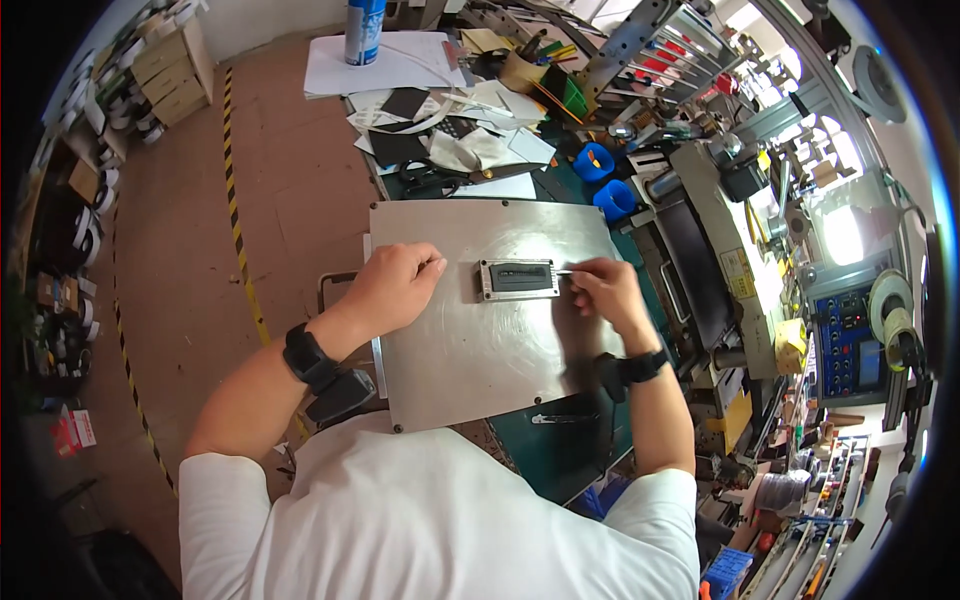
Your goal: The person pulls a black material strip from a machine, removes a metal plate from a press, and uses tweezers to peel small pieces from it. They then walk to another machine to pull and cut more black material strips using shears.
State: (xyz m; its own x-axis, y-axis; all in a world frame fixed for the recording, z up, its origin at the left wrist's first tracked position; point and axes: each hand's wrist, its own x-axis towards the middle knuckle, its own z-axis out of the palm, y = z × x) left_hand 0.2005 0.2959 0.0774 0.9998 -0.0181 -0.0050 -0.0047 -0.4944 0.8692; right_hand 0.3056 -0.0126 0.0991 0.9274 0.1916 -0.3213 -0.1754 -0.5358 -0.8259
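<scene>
A small rectangular metal block [486, 284] with a dark inset [521, 277] and screws at its corners lies on a large bare metal plate [470, 360]. My right hand [608, 292] is closed in a pinch on a thin metal tool [565, 271], whose tip points at the block's right end; whether it touches cannot be told. Left of the block, my left hand [400, 285] hovers over the plate with its fingers curled together. What those fingers hold, if anything, is hidden.
Beyond the plate lie black-handled scissors [428, 182], papers, dark pieces and a blue spray can [364, 35]. Two blue round containers [614, 200] stand at the far right, next to a machine [700, 250]. A small flat strip [563, 419] lies on the green mat [545, 460].
</scene>
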